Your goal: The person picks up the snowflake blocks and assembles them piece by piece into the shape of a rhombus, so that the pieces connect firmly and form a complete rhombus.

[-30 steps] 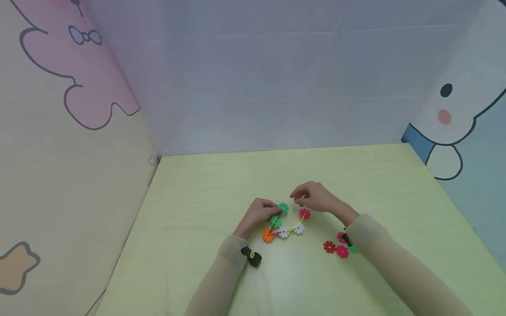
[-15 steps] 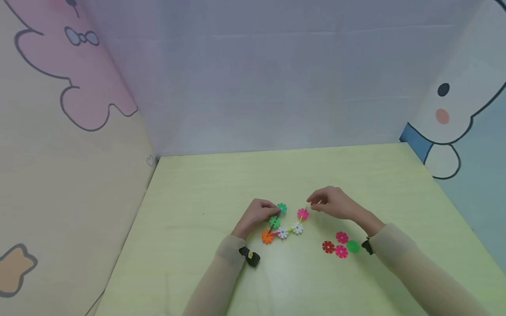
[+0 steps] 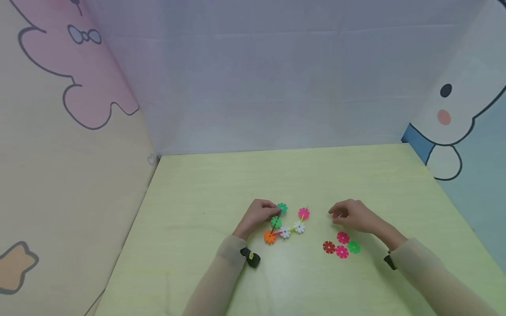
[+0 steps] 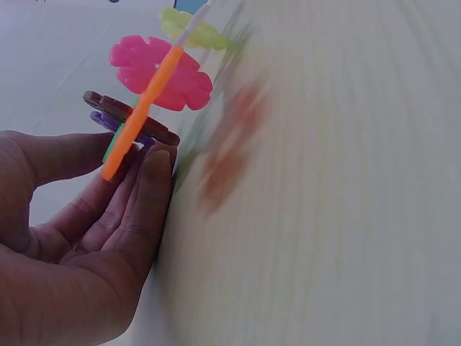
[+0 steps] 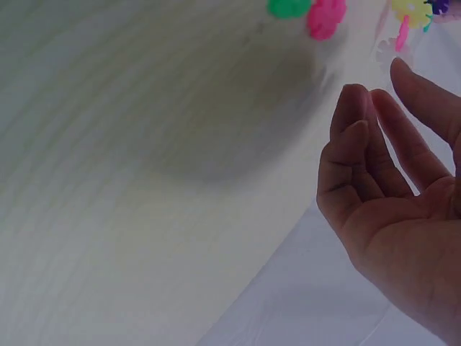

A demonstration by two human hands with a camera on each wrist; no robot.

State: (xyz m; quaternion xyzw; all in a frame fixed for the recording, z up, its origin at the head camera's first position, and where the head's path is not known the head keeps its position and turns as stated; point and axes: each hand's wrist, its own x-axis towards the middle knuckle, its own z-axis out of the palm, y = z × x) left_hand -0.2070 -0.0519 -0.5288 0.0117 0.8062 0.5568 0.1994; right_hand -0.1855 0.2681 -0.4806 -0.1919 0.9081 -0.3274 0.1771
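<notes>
A curved chain of interlocking plastic snowflake discs [image 3: 285,231] stands at mid-table, in green, orange, white, yellow and pink. My left hand [image 3: 260,214] pinches it near its far green disc [image 3: 282,207]. In the left wrist view, thumb and fingers grip a purple disc [image 4: 108,121] beside a brown disc [image 4: 130,115]; an orange disc [image 4: 144,108] appears edge-on in front of a pink disc [image 4: 160,72]. My right hand [image 3: 353,216] hovers right of the chain, fingers loosely bent and holding nothing. The right wrist view shows a gap between thumb and fingers [image 5: 349,108].
Loose discs lie on the table below my right hand: a dark red disc [image 3: 329,247], a pink disc [image 3: 342,251], another pink one behind it and a green disc [image 3: 353,246]. The pale yellow table [image 3: 221,180] ends at a back curtain [image 3: 253,87] and printed side panels.
My right hand has moved right and nearer, from the chain's far end to above the loose discs, uncovering them. The left hand keeps its hold on the chain.
</notes>
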